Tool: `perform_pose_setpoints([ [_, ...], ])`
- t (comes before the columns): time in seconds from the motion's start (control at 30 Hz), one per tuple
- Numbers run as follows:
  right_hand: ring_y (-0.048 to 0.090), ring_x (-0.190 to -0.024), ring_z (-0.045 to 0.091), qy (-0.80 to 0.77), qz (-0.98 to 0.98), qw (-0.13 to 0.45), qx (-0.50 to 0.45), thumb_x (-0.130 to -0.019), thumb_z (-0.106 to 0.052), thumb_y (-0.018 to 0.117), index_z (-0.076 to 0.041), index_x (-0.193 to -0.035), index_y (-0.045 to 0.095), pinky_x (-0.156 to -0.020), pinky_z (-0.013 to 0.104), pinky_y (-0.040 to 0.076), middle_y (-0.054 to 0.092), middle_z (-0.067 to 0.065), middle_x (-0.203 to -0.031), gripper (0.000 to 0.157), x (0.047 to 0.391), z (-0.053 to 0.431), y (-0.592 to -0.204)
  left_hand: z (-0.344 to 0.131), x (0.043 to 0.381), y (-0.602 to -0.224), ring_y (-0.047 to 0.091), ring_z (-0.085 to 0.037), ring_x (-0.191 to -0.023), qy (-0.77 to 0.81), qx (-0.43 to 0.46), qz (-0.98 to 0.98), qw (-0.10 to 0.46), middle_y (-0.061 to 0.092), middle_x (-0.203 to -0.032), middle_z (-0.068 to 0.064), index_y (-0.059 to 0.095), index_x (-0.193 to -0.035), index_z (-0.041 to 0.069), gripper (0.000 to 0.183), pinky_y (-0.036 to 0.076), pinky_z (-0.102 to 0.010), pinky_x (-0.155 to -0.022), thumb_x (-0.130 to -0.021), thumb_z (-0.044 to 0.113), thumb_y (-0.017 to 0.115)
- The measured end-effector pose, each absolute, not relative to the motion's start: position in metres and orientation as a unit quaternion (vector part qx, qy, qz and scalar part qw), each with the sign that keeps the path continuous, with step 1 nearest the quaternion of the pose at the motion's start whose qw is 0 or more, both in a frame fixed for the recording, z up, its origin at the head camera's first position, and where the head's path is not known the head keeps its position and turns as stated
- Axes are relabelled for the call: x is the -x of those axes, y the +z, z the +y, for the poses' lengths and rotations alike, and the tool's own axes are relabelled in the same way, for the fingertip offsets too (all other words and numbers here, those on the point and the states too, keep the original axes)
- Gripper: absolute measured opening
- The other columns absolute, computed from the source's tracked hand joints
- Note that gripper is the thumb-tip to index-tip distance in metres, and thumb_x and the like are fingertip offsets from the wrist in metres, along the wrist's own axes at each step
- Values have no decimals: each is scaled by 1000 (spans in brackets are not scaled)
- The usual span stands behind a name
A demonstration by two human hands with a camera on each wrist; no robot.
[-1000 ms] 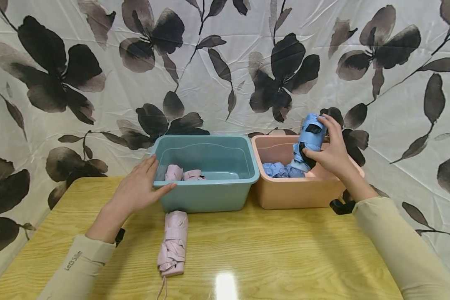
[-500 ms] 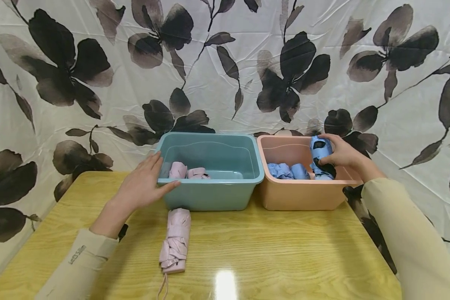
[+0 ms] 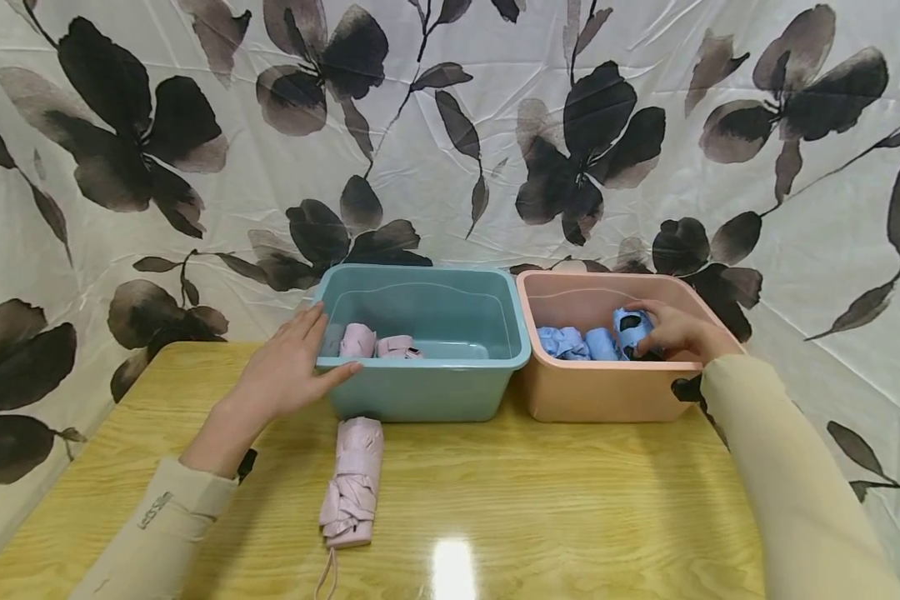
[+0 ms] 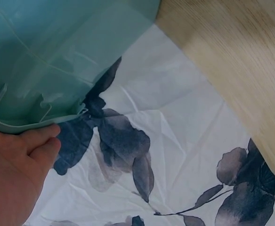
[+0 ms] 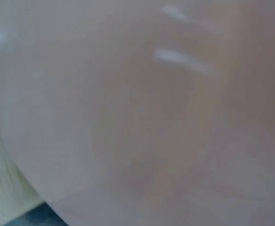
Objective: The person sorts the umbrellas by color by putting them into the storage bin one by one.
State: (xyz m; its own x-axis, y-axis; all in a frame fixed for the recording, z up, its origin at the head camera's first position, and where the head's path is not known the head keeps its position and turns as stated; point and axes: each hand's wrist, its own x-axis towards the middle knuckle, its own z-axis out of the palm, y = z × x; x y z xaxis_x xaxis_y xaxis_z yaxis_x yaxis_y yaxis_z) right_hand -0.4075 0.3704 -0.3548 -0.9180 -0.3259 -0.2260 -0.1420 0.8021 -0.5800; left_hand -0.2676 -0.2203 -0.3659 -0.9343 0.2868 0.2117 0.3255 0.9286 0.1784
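With my right hand (image 3: 678, 329) I grip a folded blue umbrella (image 3: 632, 332) down inside the peach bin (image 3: 600, 396). Beside it in that bin lie a crumpled blue folded umbrella (image 3: 564, 342) and another blue rolled one (image 3: 601, 344). My left hand (image 3: 276, 372) rests against the left end of the teal bin (image 3: 420, 394), its thumb along the front rim; the left wrist view shows the fingers (image 4: 41, 135) touching the rim. Two pink folded umbrellas, one left (image 3: 357, 340) and one right (image 3: 397, 346), are in the teal bin. The right wrist view holds only the blurred bin wall (image 5: 104, 117).
A pink folded umbrella (image 3: 352, 483) with a wrist loop lies on the wooden table (image 3: 540, 508), in front of the teal bin. The bins stand side by side, rims nearly meeting. A floral cloth (image 3: 450, 125) hangs behind them.
My right hand has lowered the blue umbrella from above the peach bin's rim into the bin, at the right of the other blue ones. My left hand keeps its place on the teal bin.
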Motion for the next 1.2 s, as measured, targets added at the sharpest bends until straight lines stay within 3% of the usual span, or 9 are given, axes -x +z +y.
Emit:
perform_pose_setpoints([
  [0.07,25,-138,52,-275,939,154,134,-76,-1,83,6,-156,33,-110,64,37,14,38,-160,94,408,370,-361,-222,267,-366,19,-50,-155,-102,156,-978,90,19,-167,-32,30,-155,-17,102,21,-61,-124,-100,65,54],
  [0.13,22,-139,54,-271,941,157,130,-76,-2,83,5,-155,34,-111,67,34,13,38,-159,93,409,370,-365,-223,267,-366,19,-50,-155,-101,158,-978,91,20,-167,-31,30,-155,-17,102,21,-60,-124,-100,66,54],
  [0.37,22,-139,53,-272,934,192,129,-79,-1,78,4,-158,29,-108,65,38,12,38,-161,93,411,372,-371,-223,267,-367,20,-49,-155,-99,161,-977,101,21,-167,-31,31,-155,-17,101,22,-60,-124,-100,65,55],
  [0.53,27,-139,53,-298,915,246,112,-83,3,70,5,-162,15,-98,53,51,2,38,-164,96,411,371,-370,-223,266,-368,20,-49,-155,-101,157,-978,97,20,-168,-31,31,-155,-16,101,22,-60,-124,-100,65,54],
  [0.63,31,-136,51,-313,905,272,91,-85,4,66,5,-163,7,-96,49,53,1,37,-164,97,412,371,-370,-223,266,-368,19,-49,-155,-103,154,-978,97,19,-168,-30,30,-156,-16,102,22,-60,-124,-100,66,54],
  [0.73,31,-139,52,-311,902,289,77,-89,-1,65,6,-162,0,-107,57,47,-1,38,-164,98,412,372,-369,-222,267,-368,19,-49,-155,-105,155,-977,99,19,-168,-30,31,-155,-16,103,22,-61,-124,-100,67,53],
  [0.83,26,-145,57,-318,893,311,67,-95,-10,63,8,-161,-5,-117,65,34,-6,38,-165,97,412,371,-367,-222,269,-368,19,-48,-155,-106,157,-977,101,20,-168,-30,31,-155,-16,103,22,-61,-124,-99,67,54],
  [0.97,19,-148,62,-327,881,336,64,-101,-17,58,10,-161,-3,-121,67,23,-2,38,-165,90,413,368,-366,-222,269,-367,19,-48,-155,-104,158,-977,97,19,-168,-30,31,-155,-16,103,21,-60,-124,-100,67,53],
  [1.2,30,-142,65,-308,896,309,83,-105,-15,53,15,-158,7,-116,65,36,10,44,-160,76,413,367,-364,-221,267,-366,18,-49,-155,-106,153,-978,88,18,-168,-30,30,-156,-15,102,21,-61,-124,-100,67,53],
])
